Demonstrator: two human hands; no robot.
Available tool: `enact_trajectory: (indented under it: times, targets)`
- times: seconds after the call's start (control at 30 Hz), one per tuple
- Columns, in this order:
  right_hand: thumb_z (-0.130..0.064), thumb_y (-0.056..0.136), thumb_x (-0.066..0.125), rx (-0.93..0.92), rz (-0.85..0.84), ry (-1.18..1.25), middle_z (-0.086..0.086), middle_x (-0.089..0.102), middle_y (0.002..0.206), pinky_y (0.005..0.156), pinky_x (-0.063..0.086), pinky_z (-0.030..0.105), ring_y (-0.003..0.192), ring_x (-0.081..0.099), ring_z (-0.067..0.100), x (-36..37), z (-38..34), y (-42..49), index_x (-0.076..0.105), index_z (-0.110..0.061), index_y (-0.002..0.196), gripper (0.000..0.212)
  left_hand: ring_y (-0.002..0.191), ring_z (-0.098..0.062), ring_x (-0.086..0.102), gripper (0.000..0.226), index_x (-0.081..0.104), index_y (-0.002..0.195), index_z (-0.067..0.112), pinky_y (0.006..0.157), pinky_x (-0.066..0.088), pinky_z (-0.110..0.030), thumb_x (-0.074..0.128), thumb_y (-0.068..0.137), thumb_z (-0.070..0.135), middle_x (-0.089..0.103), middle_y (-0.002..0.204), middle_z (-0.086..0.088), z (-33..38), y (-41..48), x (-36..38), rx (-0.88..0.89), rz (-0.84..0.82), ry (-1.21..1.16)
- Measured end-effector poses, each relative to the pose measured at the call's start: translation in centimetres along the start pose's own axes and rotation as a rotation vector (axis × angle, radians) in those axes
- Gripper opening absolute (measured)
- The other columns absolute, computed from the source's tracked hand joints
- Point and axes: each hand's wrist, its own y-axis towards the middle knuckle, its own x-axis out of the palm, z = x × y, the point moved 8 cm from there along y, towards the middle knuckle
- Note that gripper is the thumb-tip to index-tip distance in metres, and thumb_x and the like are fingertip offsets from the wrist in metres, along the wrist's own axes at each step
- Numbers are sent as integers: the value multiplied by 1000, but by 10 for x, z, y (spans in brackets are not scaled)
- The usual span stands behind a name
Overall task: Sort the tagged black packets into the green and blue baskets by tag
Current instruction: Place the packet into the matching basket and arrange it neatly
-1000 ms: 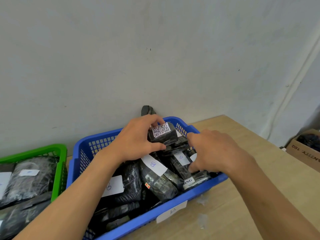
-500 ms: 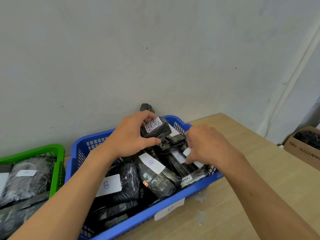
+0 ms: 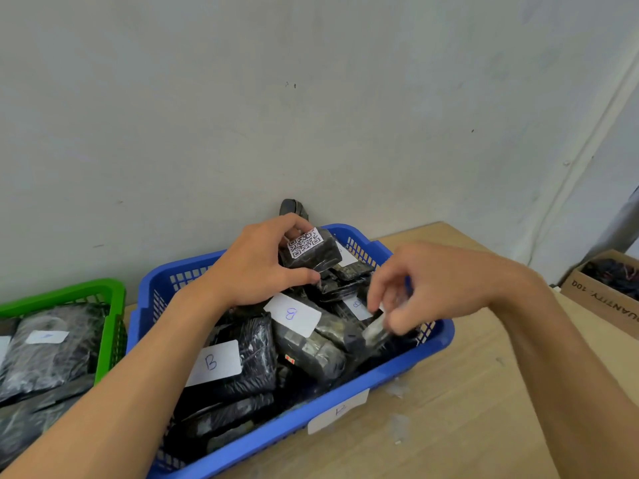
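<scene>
Pale wooden surface (image 3: 466, 392); brown cardboard box (image 3: 603, 299) far right. Green plastic basket (image 3: 112, 295), left, holds packets. Blue plastic basket (image 3: 349, 397), centre, heaped with black wrapped packets tagged "B" (image 3: 311, 344).

Left hand (image 3: 256, 267): curled, gripping a QR-labelled black packet (image 3: 311, 250) above the blue basket's far end.

Right hand (image 3: 432, 292): blurred, fingers bent over the heap; grip cannot be told.

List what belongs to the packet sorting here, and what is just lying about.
Job: blue basket, green basket, B-tagged packets, QR-labelled packet gripped by the left hand, right hand above the blue basket.
Lying about: cardboard box, dark object behind the blue basket, plastic scraps on the table.
</scene>
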Motion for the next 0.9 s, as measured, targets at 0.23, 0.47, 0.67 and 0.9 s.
enact_trajectory:
  times: [0.23,0.47,0.67,0.9]
  targets:
    - [-39,99,67,-14,178,213,6,77,72,49,43,25,57,58,13,-44,40,-18,80,-24,95,20,93,-8,62,55,62,115,36,89,52,-31,93,70,36,65,102,14,-2,0,-2,-10,6,-59]
    - [-45,99,64,3,468,418,12,64,56,41,35,20,45,42,17,-73,54,-26,79,-16,83,36,91,-9,63,52,62,114,37,87,52,-30,92,71,33,67,99,14,-1,0,-1,2,-14,-79]
    - [-47,98,65,7,635,532,9,60,54,40,35,21,45,42,18,-86,66,-33,79,-15,83,38,86,-4,63,43,60,109,37,75,51,-20,78,71,30,67,98,15,6,-4,2,-22,-63,-95]
    - [-41,56,94,58,621,601,17,73,67,42,47,23,49,61,18,-86,77,-38,77,-10,80,42,78,-14,61,37,52,101,32,70,49,-34,70,69,30,69,93,8,42,-19,11,-16,-349,-57]
